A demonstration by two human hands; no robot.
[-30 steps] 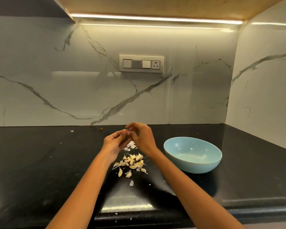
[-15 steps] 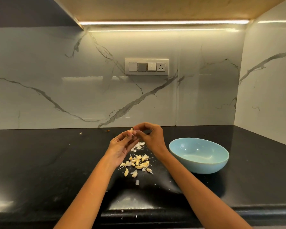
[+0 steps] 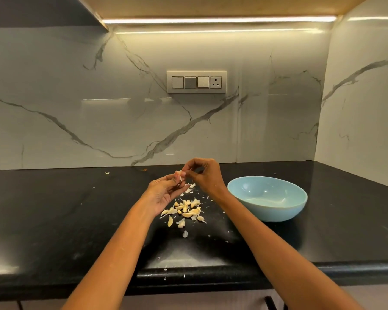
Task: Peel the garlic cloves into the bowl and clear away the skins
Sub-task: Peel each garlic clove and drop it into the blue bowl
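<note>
My left hand (image 3: 164, 191) holds a pale garlic clove (image 3: 179, 175) at its fingertips, palm turned up. My right hand (image 3: 205, 175) pinches the same clove from the right with thumb and forefinger, the other fingers curled. Both hands hover above the black counter (image 3: 54, 220). Below them lies a pile of several garlic cloves (image 3: 186, 210) mixed with skins. A few white skins (image 3: 189, 190) lie just behind the pile. The light blue bowl (image 3: 298, 204) stands to the right of the pile; no cloves show inside it.
White marble-look walls close off the back and the right side. A switch panel (image 3: 196, 82) sits on the back wall. Small skin flakes (image 3: 184, 233) are scattered toward the counter's front edge, and one scrap (image 3: 107, 173) lies near the back wall.
Both hands stay together on the clove. The left hand's fingers have opened out a little, and the clove shows more between the fingertips. The view has shifted slightly.
</note>
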